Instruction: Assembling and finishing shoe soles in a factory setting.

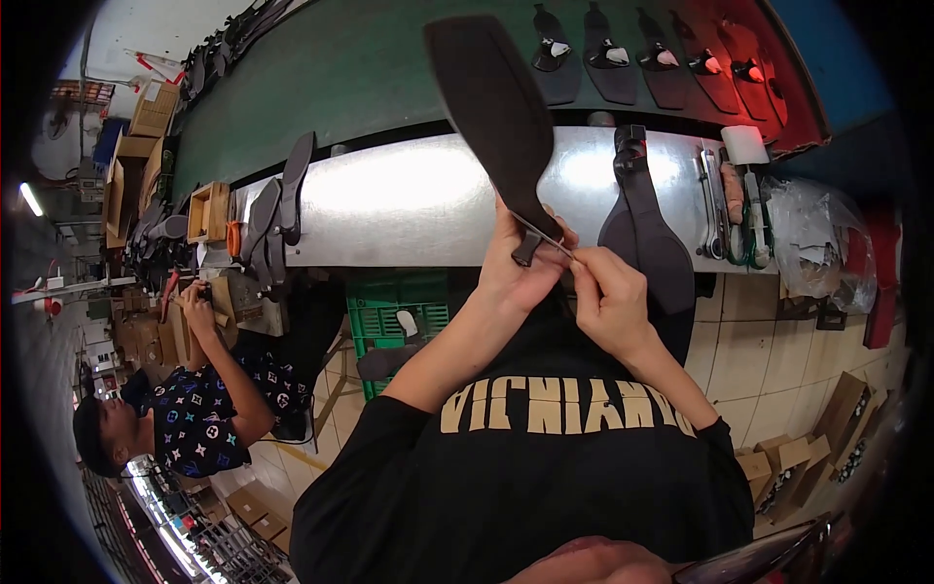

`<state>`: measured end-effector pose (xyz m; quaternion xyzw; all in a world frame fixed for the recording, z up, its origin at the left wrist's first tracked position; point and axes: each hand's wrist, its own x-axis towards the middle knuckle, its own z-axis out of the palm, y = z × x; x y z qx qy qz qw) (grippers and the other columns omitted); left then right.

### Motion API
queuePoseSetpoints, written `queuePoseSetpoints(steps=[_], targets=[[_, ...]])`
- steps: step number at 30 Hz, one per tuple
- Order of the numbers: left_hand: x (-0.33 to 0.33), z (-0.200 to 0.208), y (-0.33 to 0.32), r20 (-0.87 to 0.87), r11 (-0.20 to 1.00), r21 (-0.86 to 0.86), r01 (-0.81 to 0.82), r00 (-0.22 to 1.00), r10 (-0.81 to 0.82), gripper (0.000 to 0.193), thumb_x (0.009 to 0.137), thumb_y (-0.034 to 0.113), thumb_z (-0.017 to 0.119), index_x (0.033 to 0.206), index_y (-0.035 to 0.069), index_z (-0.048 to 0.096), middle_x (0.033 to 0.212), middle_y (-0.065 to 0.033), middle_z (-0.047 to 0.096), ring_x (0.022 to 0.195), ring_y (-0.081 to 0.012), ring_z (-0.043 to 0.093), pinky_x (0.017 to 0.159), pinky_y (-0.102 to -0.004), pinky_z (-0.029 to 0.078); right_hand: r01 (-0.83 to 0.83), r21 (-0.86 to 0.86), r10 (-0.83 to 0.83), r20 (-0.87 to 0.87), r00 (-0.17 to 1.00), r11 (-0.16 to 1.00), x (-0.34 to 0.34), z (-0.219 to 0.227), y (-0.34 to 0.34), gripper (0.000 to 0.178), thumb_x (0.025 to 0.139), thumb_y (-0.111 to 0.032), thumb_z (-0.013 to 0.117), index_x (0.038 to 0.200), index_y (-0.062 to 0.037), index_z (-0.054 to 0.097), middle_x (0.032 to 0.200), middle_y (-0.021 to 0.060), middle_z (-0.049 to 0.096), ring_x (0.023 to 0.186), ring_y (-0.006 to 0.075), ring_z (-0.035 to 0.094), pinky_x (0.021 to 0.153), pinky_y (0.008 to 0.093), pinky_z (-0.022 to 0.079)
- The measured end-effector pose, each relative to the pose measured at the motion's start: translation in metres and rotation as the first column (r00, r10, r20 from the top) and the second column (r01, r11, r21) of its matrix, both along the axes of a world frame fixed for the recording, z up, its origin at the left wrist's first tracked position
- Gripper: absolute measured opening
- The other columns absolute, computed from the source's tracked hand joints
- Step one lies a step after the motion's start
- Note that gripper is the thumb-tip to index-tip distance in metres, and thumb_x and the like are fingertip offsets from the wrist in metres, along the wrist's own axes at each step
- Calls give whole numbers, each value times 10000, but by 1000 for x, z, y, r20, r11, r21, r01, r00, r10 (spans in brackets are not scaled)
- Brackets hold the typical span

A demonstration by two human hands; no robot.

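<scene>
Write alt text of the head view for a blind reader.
A person's left hand holds a dark, sole-shaped piece by its narrow end at a metal bench, while the right hand pinches a thin strip there. Beyond lies a green surface with more dark pieces; a co-worker is at left.

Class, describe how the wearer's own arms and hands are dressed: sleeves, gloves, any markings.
The black sleeves end near the elbows, leaving both forearms bare. They belong to a black shirt with pale cream block lettering. The left hand and right hand are ungloved; no wristwatch shows.
</scene>
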<state>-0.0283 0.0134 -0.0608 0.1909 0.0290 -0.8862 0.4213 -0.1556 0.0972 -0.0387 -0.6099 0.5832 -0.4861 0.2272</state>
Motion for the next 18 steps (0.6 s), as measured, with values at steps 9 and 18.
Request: queuePoseSetpoints(steps=[9,18], targets=[[16,-13,-33,135,976,179,-126,986,103,417,935,451,577,750,78,567,691,-43,542,666,-204,512,696,-362,443,-134,26,134,13,991,991,20,-4,-5,47,876,-39,610,902,-32,570,796,143,598,676,352,619,577,418,492],[268,-14,-119,879,878,-469,-97,-144,454,849,922,717,378,1240,-33,618,1291,-160,598,1133,-275,571,1019,-361,410,296,52,-286,-145,947,954,-101,-5,-30,256,878,-2,598,1130,-3,643,913,154,563,764,316,594,685,375,480]])
